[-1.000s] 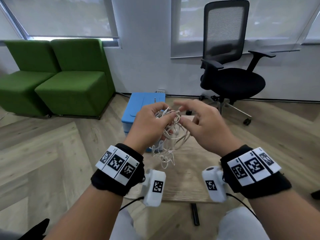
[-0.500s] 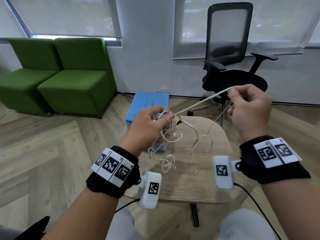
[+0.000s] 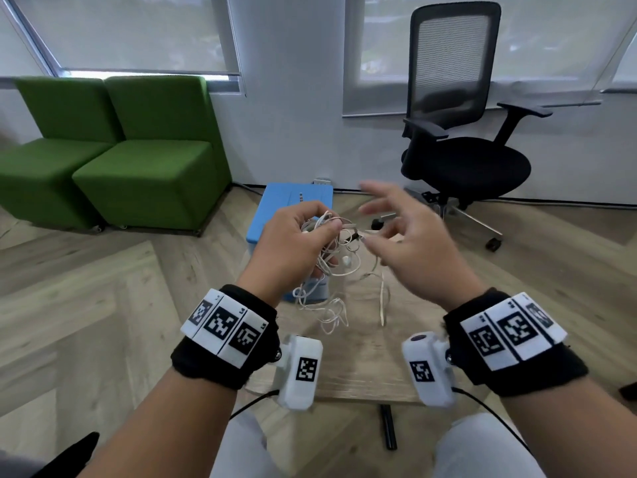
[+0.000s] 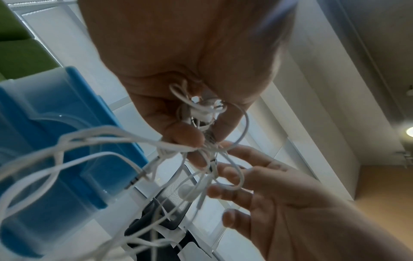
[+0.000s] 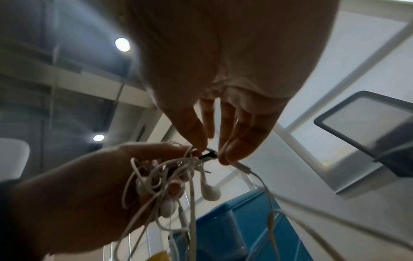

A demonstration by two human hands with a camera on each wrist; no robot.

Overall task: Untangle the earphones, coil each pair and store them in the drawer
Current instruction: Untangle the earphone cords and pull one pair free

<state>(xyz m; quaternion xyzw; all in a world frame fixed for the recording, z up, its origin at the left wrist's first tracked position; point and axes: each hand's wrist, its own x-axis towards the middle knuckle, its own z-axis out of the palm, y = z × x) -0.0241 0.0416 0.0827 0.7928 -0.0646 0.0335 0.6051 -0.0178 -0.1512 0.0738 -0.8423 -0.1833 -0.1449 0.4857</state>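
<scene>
A tangle of white earphones (image 3: 331,257) hangs from my left hand (image 3: 320,239), which grips the bunch above the small wooden table (image 3: 362,360). In the left wrist view the fingers curl round the cables (image 4: 201,113) and an earbud. My right hand (image 3: 375,219) is just right of the bunch, fingers spread and fairly straight. Its fingertips (image 5: 225,159) touch a cable by a small black piece at the knot. One loose strand (image 3: 382,305) dangles to the table top. Behind the table stands the blue drawer unit (image 3: 296,208); I cannot tell whether a drawer is open.
A black office chair (image 3: 462,160) stands at the back right against the wall. Two green seats (image 3: 138,174) are at the back left. Wooden floor surrounds the table, and my knees are under its near edge.
My right hand drew a strand up and to the right, then let it go and came back to the tangle. The left hand kept its grip and barely moved.
</scene>
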